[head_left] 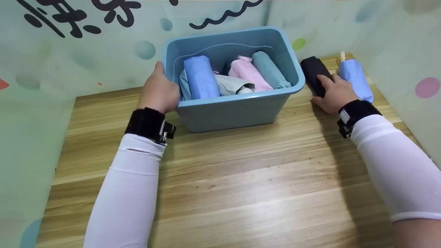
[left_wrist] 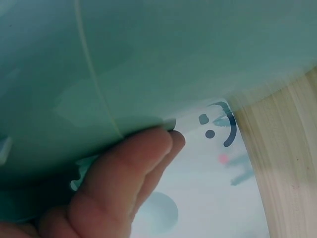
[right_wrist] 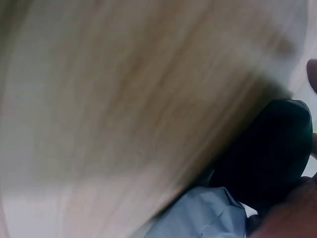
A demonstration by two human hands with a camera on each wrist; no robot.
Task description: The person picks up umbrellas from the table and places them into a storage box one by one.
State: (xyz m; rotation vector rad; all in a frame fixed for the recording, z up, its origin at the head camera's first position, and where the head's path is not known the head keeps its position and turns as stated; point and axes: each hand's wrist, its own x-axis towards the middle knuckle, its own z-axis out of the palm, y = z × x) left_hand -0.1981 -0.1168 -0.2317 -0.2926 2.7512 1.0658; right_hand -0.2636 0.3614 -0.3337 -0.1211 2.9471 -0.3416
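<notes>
In the head view, the left hand [head_left: 160, 90] holds the blue plastic bin [head_left: 232, 112] at its left end. Two of its fingers [left_wrist: 131, 163] lie along the outer wall in the left wrist view. The right hand [head_left: 336, 94] is spread over a black folded umbrella [head_left: 311, 70] on the table, fingertips on its upper side and thumb by its left edge. The right wrist view shows the umbrella's dark end [right_wrist: 277, 144] with fingers at the frame edge. Right beside it lies a light blue folded umbrella [head_left: 356, 77] with a pale loop.
Inside the bin are a blue roll [head_left: 201, 77], a pink roll [head_left: 246, 70], a teal roll [head_left: 270, 69] and a grey-green roll [head_left: 229, 84]. A wooden table [head_left: 220, 186] lies beneath. Printed cloth walls [head_left: 113, 65] stand behind and at both sides.
</notes>
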